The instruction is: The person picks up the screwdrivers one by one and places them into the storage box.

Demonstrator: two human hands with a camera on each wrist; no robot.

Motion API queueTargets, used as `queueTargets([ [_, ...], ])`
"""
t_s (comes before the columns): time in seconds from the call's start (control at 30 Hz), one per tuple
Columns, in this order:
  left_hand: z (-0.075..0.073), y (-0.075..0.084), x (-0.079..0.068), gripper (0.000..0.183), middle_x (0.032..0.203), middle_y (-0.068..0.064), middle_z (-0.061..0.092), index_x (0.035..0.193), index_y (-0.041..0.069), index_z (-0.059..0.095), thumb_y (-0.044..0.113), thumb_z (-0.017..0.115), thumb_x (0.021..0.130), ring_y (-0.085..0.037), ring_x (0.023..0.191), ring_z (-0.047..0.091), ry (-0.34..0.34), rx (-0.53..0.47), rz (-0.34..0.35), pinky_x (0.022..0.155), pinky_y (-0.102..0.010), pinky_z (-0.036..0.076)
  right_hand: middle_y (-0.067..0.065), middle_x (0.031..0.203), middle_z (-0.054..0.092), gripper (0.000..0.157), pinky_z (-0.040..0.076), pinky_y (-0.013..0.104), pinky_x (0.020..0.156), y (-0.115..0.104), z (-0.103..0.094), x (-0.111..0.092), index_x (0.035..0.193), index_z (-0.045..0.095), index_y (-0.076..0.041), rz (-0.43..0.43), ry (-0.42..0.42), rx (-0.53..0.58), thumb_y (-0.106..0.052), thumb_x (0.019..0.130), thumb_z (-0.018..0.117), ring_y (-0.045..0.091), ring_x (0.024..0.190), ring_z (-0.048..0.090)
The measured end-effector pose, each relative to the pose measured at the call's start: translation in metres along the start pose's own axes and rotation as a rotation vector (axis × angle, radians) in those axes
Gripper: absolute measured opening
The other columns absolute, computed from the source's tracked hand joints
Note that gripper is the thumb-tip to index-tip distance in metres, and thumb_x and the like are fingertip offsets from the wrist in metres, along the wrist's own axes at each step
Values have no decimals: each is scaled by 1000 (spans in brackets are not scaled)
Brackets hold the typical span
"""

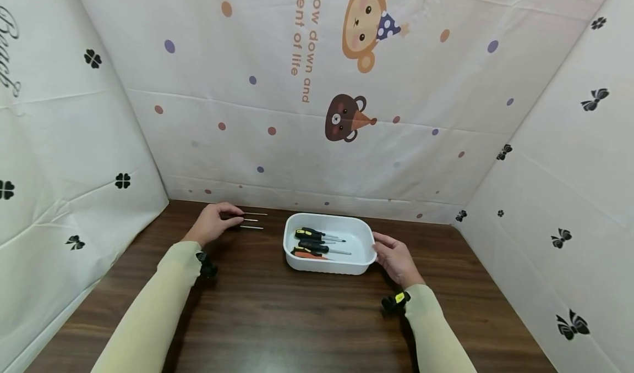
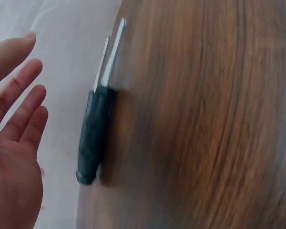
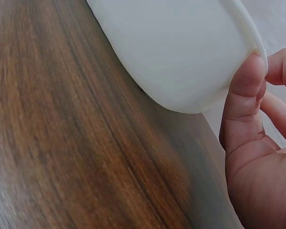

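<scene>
In the head view my left hand [image 1: 212, 223] is at the far left of the table, over screwdrivers [image 1: 253, 228] whose thin metal shafts point right; their handles are hidden there. The left wrist view shows that hand [image 2: 19, 124] with fingers spread and relaxed, beside black screwdriver handles [image 2: 96, 133] lying on the table. My right hand [image 1: 394, 256] pinches the right end of a white plastic bin [image 1: 327, 265], thumb on the near side of the rim [image 3: 257, 40] and fingers behind. Several screwdrivers [image 1: 312, 245] lie inside the bin, black-handled with yellow marks, one orange.
The brown wood-grain table [image 1: 287, 318] ends at a white printed cloth [image 1: 277, 142] hung behind it. Similar cloths stand at the left [image 1: 54, 158] and right [image 1: 550, 197] sides.
</scene>
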State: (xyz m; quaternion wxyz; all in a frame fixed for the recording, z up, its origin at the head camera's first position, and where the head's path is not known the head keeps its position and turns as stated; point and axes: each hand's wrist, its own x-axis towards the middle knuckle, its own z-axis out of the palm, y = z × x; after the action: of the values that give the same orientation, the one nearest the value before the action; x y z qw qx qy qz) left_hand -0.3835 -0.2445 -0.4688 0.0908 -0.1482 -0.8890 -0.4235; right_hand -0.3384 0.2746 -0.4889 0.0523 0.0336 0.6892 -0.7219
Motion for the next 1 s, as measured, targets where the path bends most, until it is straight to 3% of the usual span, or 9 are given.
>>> queueTargets([
  [0.23,-7,-17,-2,29,133,-17,65,118,8,75,27,75,95,-40,126,57,29,38,-37,107,-61,44,12,131,69,50,59,23,74,-1,0,-1,149,51,0,4,12,2,-6,101,62,10,82,67],
  [0.47,-11,-26,-6,25,131,-19,65,115,6,76,21,74,96,-42,128,55,26,71,-66,108,-62,42,15,133,68,50,60,24,74,1,1,0,149,50,2,1,6,23,-3,100,61,10,84,69],
  [0.8,-9,-37,-5,28,137,-23,60,121,7,74,19,72,96,-47,131,50,-30,117,-97,109,-63,40,18,141,62,51,60,24,76,1,1,1,149,49,1,6,-1,20,-4,101,61,10,86,69],
  [1.0,-7,-39,-6,27,138,-25,58,121,5,73,17,70,97,-50,134,46,-57,139,-111,111,-65,38,16,135,66,51,60,23,74,2,1,1,149,49,2,2,-6,36,-3,100,61,10,85,70],
])
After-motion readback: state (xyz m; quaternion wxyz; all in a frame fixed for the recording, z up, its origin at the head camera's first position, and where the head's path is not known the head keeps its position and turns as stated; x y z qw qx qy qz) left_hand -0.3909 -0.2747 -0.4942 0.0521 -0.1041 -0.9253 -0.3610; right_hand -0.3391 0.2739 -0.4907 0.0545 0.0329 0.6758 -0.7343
